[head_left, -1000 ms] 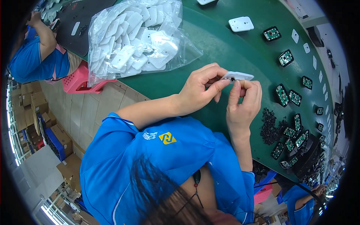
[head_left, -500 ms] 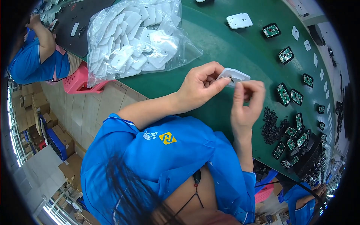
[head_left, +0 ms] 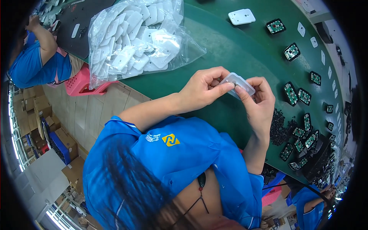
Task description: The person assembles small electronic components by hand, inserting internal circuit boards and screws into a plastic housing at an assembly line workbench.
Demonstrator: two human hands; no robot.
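Observation:
Both my hands hold one white plastic housing shell above the green table, its hollow side facing up. My left hand grips its left end, thumb along the inside edge. My right hand closes round the right end, with the thumb tip pressing inside the shell close to the left thumb. Something small and dark shows at the thumb tips, too small to make out. To the right of my right hand lies a pile of small black parts.
A clear plastic bag of white shells lies at the left. One white shell rests at the back. Green circuit boards in black housings are scattered along the right. Co-workers sit at far left and lower right.
My right hand has moved from hovering just over the shell's near edge to gripping its right end, thumb pressed inside. The shell has tilted slightly.

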